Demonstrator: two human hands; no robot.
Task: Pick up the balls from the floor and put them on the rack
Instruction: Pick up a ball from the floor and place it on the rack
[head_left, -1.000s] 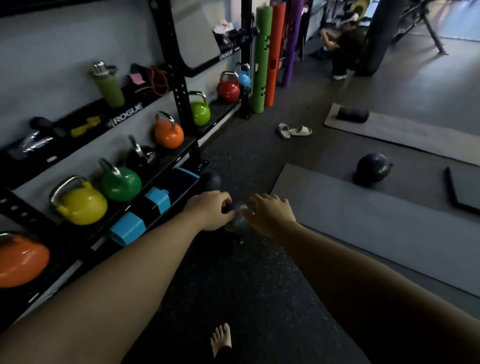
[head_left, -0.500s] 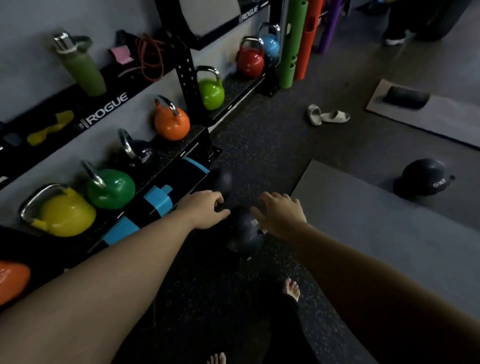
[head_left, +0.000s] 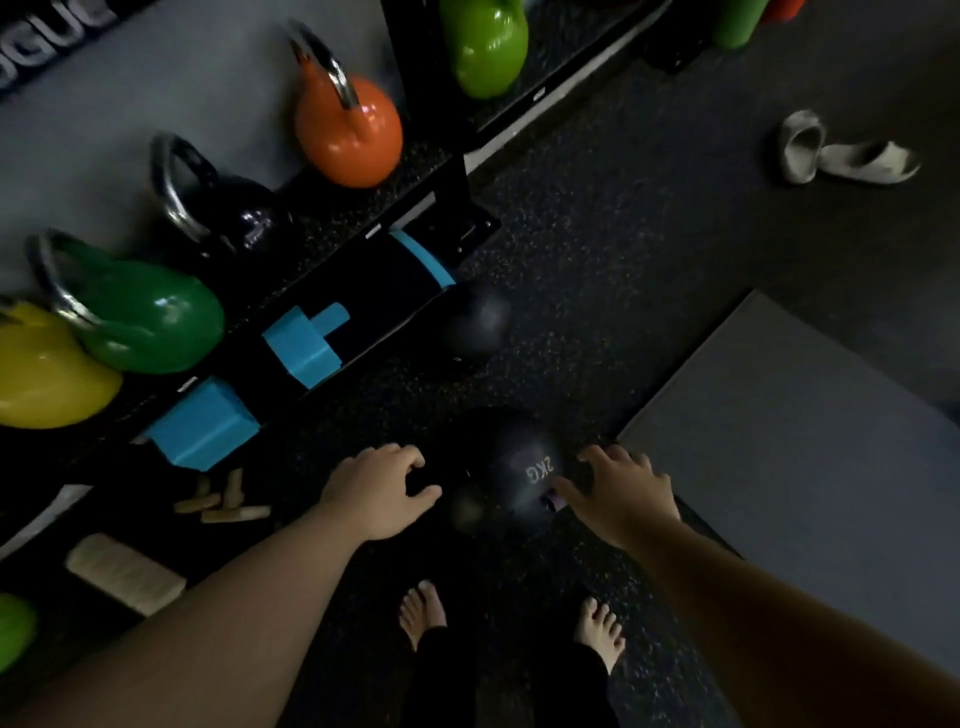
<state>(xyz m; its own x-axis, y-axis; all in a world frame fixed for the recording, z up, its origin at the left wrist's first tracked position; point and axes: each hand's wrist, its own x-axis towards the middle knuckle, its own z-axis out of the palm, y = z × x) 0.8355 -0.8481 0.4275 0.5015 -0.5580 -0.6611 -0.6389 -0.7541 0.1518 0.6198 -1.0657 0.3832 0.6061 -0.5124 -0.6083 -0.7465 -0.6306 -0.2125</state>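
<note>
A dark ball (head_left: 511, 462) marked 2KG lies on the black speckled floor in front of my bare feet. My left hand (head_left: 376, 488) hovers just left of it with fingers spread, a small gap between. My right hand (head_left: 621, 491) reaches in from the right, fingertips at the ball's edge, fingers apart. A second dark ball (head_left: 478, 319) rests farther off, against the foot of the black rack (head_left: 358, 213) on the left.
The rack's shelf carries orange (head_left: 348, 130), black (head_left: 234, 218), green (head_left: 140, 317), yellow (head_left: 47, 369) and lime (head_left: 485, 47) kettlebells, with blue blocks (head_left: 200, 428) below. A grey mat (head_left: 800, 452) lies at the right. White sandals (head_left: 841, 156) sit at the far right.
The view has tilted down and closer to the floor. Both hands have dropped toward the 2KG ball and spread to either side of it.
</note>
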